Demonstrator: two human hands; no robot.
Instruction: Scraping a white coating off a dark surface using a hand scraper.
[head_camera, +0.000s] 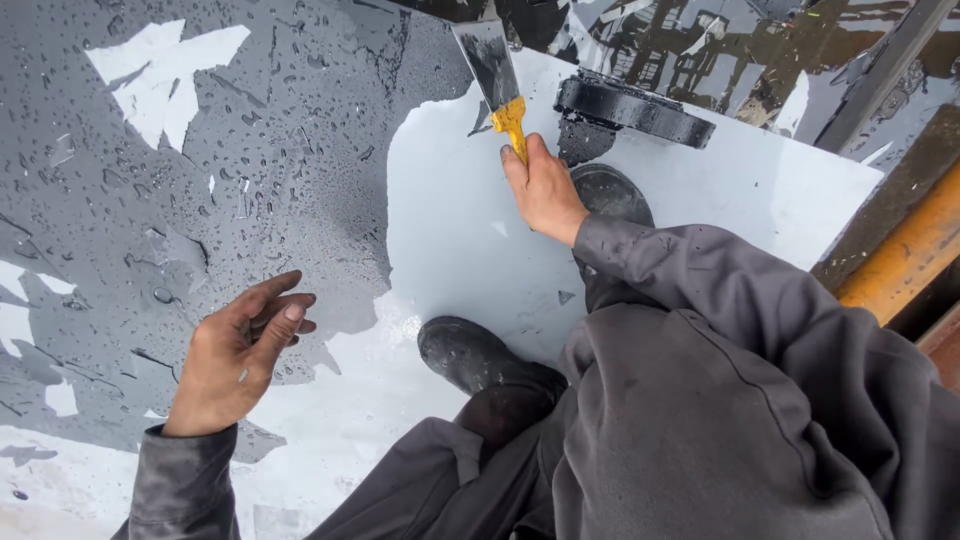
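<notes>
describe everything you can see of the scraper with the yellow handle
The scraper has a flat, dark metal blade that widens away from a yellow handle. The right hand grips the handle, hiding its lower part. The tool points up and away from the person, its blade lying over the boundary between the wet, peeling grey coating and the bare white surface beneath.

Scraper (497, 80): yellow handle, dark blade. Deck (250, 170): grey paint, white patches. Boots (475, 355) black; sleeves (720, 290) grey.

left hand (237, 352) loosely open (apparently), right hand (541, 186) gripping
</notes>
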